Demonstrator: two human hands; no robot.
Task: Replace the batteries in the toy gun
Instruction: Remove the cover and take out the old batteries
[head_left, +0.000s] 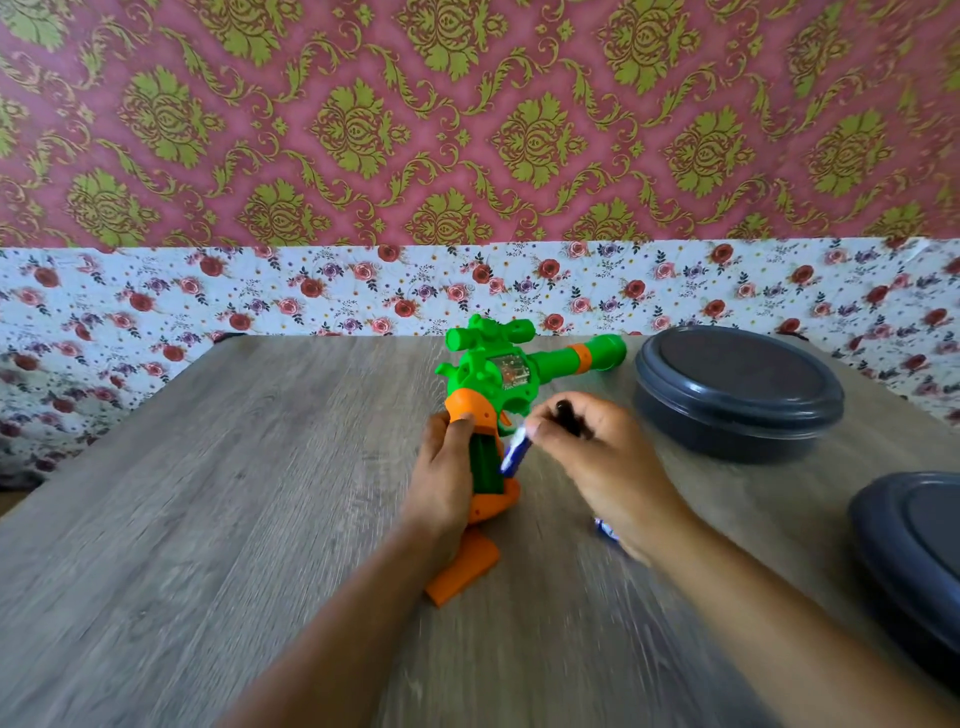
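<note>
Two hands work near the table's (208, 519) middle: the left hand (441, 478) grips the toy gun's (498, 379) handle beside its open green battery bay, and the right hand (587, 447) pinches a blue-and-white battery (515, 451) at the bay while also holding a dark tool (569, 418). An orange cover (462, 569) lies nearer. Another battery (605, 529) peeks from under the right wrist. Farther right sit two dark lidded containers (737, 389), contents hidden

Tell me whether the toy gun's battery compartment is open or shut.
Open. The orange cover lies off on the table, and the toy gun grip's green cavity is exposed.
</note>
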